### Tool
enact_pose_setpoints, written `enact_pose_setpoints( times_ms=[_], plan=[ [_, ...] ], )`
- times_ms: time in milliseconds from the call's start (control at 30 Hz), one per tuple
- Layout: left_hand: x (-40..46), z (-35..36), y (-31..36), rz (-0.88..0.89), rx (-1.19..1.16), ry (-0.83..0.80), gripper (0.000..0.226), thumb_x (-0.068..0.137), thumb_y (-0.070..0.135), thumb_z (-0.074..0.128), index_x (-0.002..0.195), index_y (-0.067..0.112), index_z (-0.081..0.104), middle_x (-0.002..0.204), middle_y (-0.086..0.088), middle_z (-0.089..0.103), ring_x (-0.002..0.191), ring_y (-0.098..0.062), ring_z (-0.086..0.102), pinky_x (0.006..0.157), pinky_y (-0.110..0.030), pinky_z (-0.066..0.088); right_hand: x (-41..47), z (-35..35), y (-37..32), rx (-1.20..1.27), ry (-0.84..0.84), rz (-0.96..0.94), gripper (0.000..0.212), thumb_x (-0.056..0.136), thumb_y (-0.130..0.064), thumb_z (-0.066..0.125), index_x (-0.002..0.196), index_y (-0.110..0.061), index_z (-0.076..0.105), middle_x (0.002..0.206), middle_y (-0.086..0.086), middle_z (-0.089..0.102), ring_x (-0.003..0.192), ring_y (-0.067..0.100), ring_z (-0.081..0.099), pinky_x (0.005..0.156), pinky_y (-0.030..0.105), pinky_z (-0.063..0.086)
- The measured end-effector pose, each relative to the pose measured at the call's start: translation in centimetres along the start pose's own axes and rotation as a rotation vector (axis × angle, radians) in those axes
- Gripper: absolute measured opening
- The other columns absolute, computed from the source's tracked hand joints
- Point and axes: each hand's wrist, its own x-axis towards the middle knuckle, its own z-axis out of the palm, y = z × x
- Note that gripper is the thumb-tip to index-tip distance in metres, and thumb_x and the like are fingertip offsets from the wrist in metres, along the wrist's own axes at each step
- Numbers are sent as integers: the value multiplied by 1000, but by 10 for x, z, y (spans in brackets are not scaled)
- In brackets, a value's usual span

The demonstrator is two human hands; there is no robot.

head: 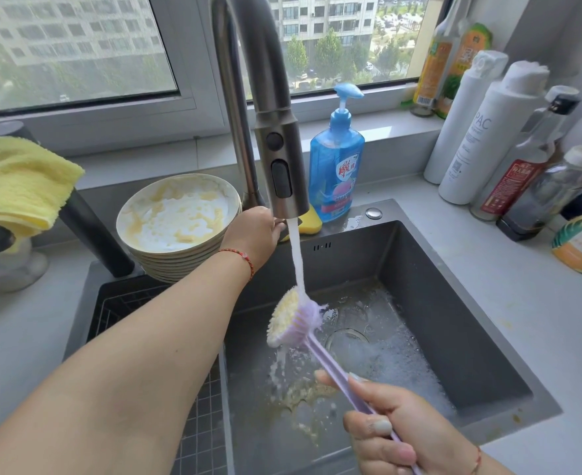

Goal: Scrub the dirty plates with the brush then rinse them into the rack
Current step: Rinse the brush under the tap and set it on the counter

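Observation:
A stack of several dirty plates [180, 214] smeared with yellowish residue stands at the sink's back left corner. My right hand [396, 437] grips the handle of a lilac dish brush [291, 322] and holds its head under the running water stream [298, 262] from the faucet [276, 138]. My left hand [255, 234] reaches behind the faucet spout, fingers hidden at the faucet's base. The dark rack [200, 433] lies at the sink's left side.
The grey sink [454, 313] holds foam and yellow scraps near the drain. A blue soap pump bottle [336, 162] and yellow sponge [308, 222] stand behind it. Bottles [478, 132] crowd the right counter. A yellow cloth [18, 180] hangs at left.

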Motion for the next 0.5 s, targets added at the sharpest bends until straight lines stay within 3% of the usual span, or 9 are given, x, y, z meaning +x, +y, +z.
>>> enact_pose_setpoints(
  times_ms=[67, 133, 233, 300, 333, 500],
  plan=[
    [0, 0, -3, -46, -102, 40, 27, 103, 14, 39, 106, -2, 61, 108, -23, 61, 109, -38, 55, 98, -40, 41, -6, -1, -6, -30, 34, -39, 32, 84, -18, 54, 112, -9, 67, 46, 0, 21, 22, 8, 23, 33, 9, 19],
    [-3, 3, -10, 46, -142, 123, 27, 102, 11, 44, 109, -9, 61, 106, -24, 60, 106, -40, 56, 87, -40, 41, -13, -4, -11, -91, 74, -66, 33, 87, -17, 51, 115, -7, 66, 48, 1, 19, 24, 7, 21, 34, 8, 19],
    [-8, 8, -23, 274, -91, 341, 30, 99, 10, 55, 74, -6, 62, 65, 0, 39, 70, -29, 45, 63, -31, 27, -23, -13, -14, -262, 159, -95, 30, 87, -14, 50, 111, -8, 68, 53, 1, 17, 29, 6, 19, 34, 8, 19],
    [-12, 12, -30, 361, -93, 440, 40, 93, 1, 59, 55, 5, 46, 59, 14, 21, 61, -22, 32, 59, -29, 16, -27, -16, -13, -394, 184, -118, 28, 93, -13, 47, 110, -10, 69, 55, 3, 19, 31, 7, 19, 33, 9, 17],
    [-14, 12, -33, 381, -118, 453, 40, 91, 0, 58, 55, 9, 42, 59, 16, 20, 60, -21, 30, 59, -27, 14, -29, -16, -12, -436, 186, -123, 28, 95, -12, 46, 111, -9, 69, 56, 3, 20, 31, 8, 20, 32, 9, 17],
    [-19, 25, -54, 353, -134, 425, 33, 99, 16, 53, 68, 20, 45, 63, 0, 53, 64, -20, 45, 61, -28, 29, -31, -12, -11, -503, 77, -93, 30, 92, -18, 49, 113, -15, 69, 58, 5, 17, 30, 9, 20, 31, 12, 17]
  ],
)
